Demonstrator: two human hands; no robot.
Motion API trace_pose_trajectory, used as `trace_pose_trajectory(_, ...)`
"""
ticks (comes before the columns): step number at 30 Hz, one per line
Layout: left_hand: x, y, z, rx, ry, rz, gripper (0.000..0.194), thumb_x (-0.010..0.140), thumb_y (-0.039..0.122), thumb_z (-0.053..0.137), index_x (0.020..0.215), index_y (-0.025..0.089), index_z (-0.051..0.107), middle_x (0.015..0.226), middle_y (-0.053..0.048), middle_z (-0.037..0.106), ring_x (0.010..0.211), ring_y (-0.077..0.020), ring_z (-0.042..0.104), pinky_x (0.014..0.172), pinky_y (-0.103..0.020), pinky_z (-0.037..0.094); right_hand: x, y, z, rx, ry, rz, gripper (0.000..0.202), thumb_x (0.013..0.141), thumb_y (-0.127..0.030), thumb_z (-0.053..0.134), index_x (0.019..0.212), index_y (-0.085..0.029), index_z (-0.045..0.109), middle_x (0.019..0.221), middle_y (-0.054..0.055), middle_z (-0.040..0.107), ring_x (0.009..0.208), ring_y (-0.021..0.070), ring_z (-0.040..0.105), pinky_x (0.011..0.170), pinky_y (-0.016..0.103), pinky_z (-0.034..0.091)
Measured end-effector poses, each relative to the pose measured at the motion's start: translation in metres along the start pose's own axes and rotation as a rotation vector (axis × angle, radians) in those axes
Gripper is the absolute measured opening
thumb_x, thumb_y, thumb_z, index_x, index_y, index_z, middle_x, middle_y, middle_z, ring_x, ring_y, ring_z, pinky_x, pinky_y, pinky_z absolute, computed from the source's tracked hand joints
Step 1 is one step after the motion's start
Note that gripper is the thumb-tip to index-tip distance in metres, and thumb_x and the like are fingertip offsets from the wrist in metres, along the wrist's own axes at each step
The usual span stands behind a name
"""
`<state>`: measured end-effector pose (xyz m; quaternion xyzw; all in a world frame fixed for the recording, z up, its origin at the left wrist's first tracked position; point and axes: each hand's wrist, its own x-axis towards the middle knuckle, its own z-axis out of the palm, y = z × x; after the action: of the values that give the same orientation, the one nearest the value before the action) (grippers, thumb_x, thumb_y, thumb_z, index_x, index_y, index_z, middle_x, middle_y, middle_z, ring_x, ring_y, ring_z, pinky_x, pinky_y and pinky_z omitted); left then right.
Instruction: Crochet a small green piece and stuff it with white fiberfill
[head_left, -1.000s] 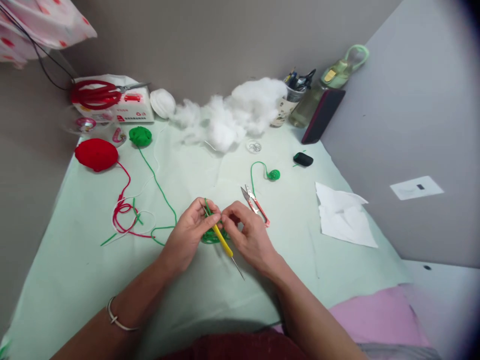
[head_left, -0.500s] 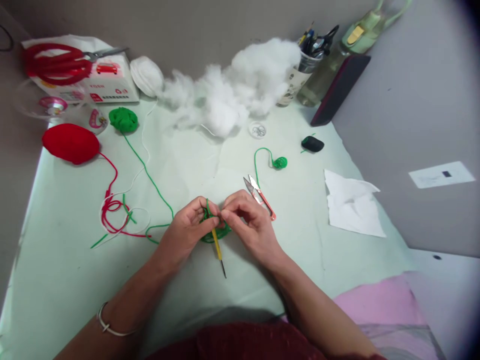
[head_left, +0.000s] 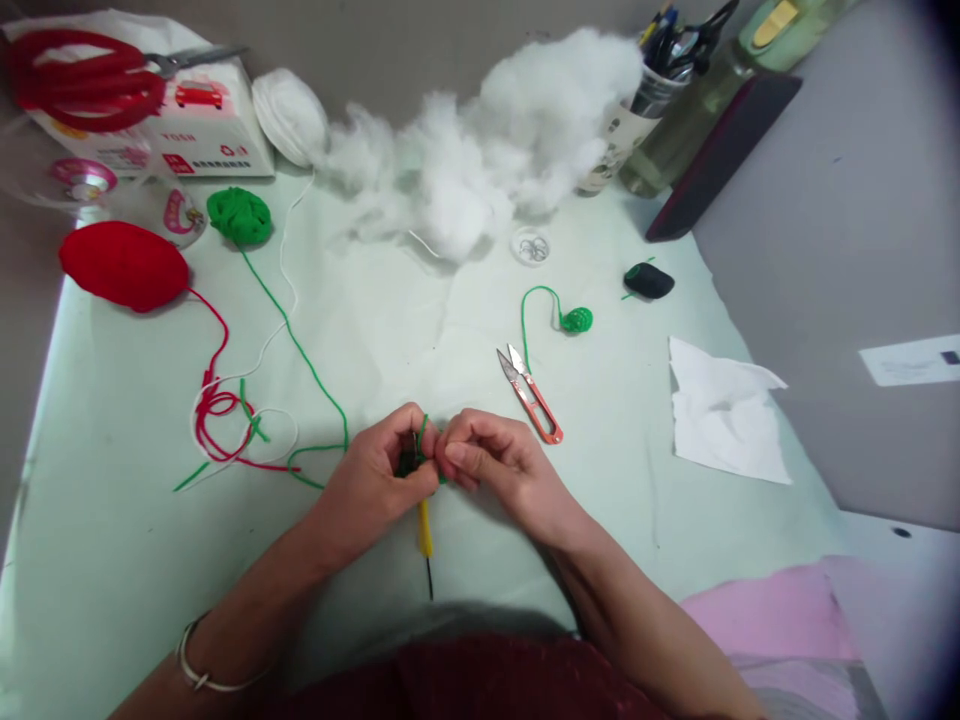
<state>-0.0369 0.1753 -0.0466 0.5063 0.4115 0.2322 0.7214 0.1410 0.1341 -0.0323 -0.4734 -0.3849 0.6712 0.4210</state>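
Green yarn [head_left: 424, 428] in curled left hand [head_left: 381, 484]

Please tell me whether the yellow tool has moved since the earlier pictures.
Yes, the yellow tool's free end has swung left, judged against the snips on the table.

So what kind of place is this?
Probably a craft corner at someone's desk: there's a red yarn ball, a green yarn ball, fluffy white stuffing and little thread snips.
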Motion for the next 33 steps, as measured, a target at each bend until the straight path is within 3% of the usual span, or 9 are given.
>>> trace_pose_trajectory(5, 0.000, 0.000, -0.001, -0.031, -0.002, -0.017, 0.020, 0.080, 0.015, 0.071, 0.075, 0.021, 0.053, 0.070, 0.005, 0.057, 0.064, -0.0117, 0.049, 0.059, -0.024, 0.039, -0.001, 0.000, -0.002, 0.050, -0.008, 0.024, 0.034, 0.094, -0.044, 0.073, 0.074, -0.019, 0.062, 0.067, -0.003, 0.055, 0.061, 0.0104, 0.044, 0.061, 0.028, 0.033)
trace_pose_trajectory(9, 0.004, -0.001, -0.003, -0.217, -0.025, -0.002, 0.015, 0.087, 0.023, 0.075, 0.085, 0.020, 0.060, 0.081, 0.001, 0.067, 0.075, -0.0145, 0.064, 0.071, -0.027, 0.053, 0.006, 0.004, -0.001, 0.252, 0.049, -0.045, 0.028, 0.093, -0.039, 0.074, 0.076, -0.019, 0.066, 0.069, -0.002, 0.061, 0.059, 0.0103, 0.047, 0.063, 0.029, 0.041)
trace_pose_trajectory(15, 0.005, -0.002, -0.003, -0.359, -0.005, -0.013, 0.015, 0.092, 0.024, 0.076, 0.096, 0.021, 0.062, 0.092, 0.000, 0.076, 0.083, -0.0169, 0.076, 0.085, -0.032, 0.060, 0.009, 0.006, 0.001, 0.315, 0.141, 0.025, 0.025, 0.087, -0.039, 0.080, 0.076, -0.019, 0.069, 0.092, 0.002, 0.070, 0.061, 0.0088, 0.049, 0.064, 0.028, 0.048)
trace_pose_trajectory(27, 0.006, -0.005, -0.005, -0.362, 0.030, 0.018, 0.013, 0.091, 0.022, 0.077, 0.103, 0.023, 0.070, 0.091, 0.001, 0.075, 0.083, -0.0142, 0.072, 0.079, -0.026, 0.059, 0.007, 0.004, 0.000, 0.284, 0.182, 0.016, 0.023, 0.089, -0.039, 0.079, 0.080, -0.018, 0.073, 0.082, 0.002, 0.071, 0.064, 0.0110, 0.061, 0.067, 0.028, 0.053)
trace_pose_trajectory(33, 0.006, -0.002, -0.001, -0.352, 0.045, 0.030, 0.010, 0.088, 0.019, 0.079, 0.094, 0.021, 0.071, 0.085, 0.002, 0.074, 0.081, -0.0131, 0.072, 0.078, -0.024, 0.058, 0.007, 0.008, 0.004, 0.255, 0.216, -0.050, 0.019, 0.089, -0.033, 0.079, 0.077, -0.020, 0.072, 0.086, 0.001, 0.069, 0.061, 0.0089, 0.056, 0.064, 0.027, 0.049)
